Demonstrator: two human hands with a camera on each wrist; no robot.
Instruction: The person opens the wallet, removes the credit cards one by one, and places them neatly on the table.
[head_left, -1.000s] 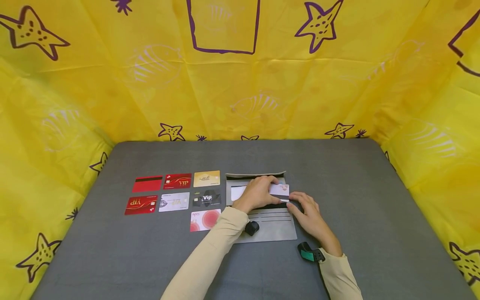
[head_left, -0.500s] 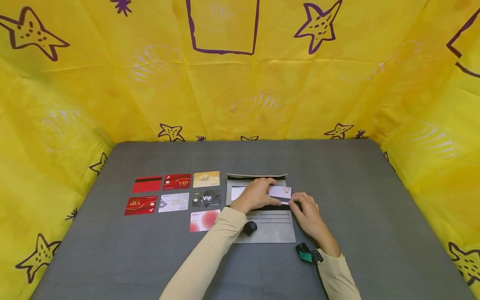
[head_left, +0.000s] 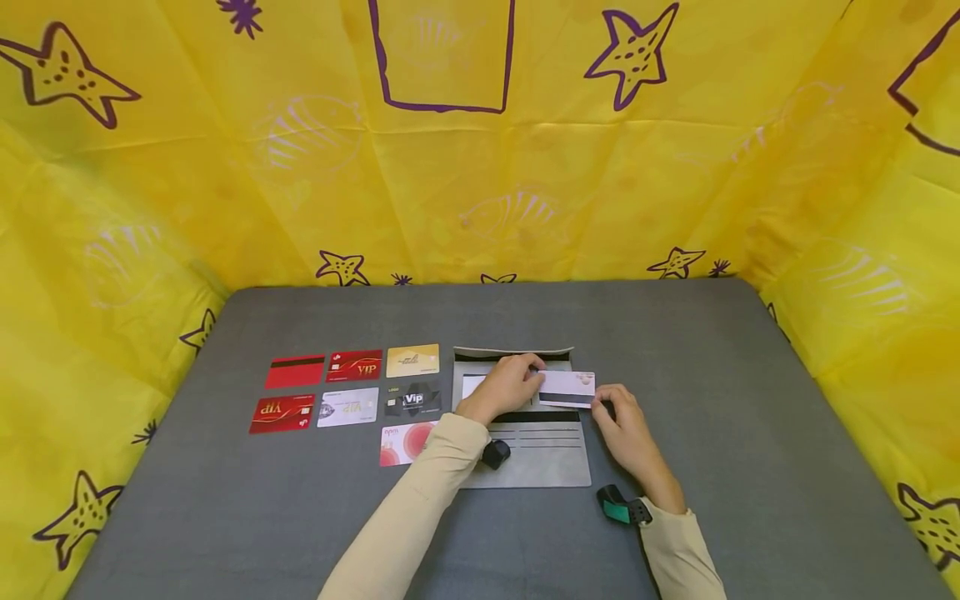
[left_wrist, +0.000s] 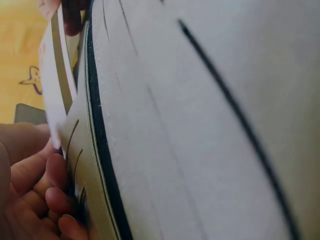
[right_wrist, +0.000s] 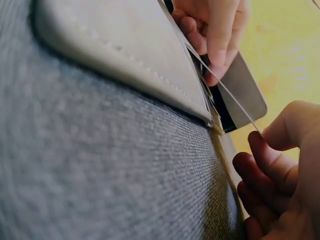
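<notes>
A white plastic card [head_left: 566,389] with a dark magnetic stripe spans the gap between both hands, over the right part of an open light-grey wallet [head_left: 536,471]. My left hand [head_left: 504,390] pinches the card's left end; in the left wrist view its curled fingers [left_wrist: 59,200] lie against the wallet's slots. At the opposite end, my right hand [head_left: 626,429] grips the corner between thumb and fingertips. The right wrist view shows the card edge-on, a thin line from hand to hand. Another white card [head_left: 470,383] shows in the wallet, partly hidden by my left hand.
Left of the wallet several cards lie in rows on the grey table [head_left: 750,417]: a plain red card [head_left: 296,372], a gold card [head_left: 413,360], a black Vip card [head_left: 414,398] and a pink-patterned card [head_left: 405,442] among them. A yellow printed cloth [head_left: 420,183] stands behind.
The white card has slid to the right, out from under my left hand and past the wallet's right edge. My right hand has shifted slightly right with it.
</notes>
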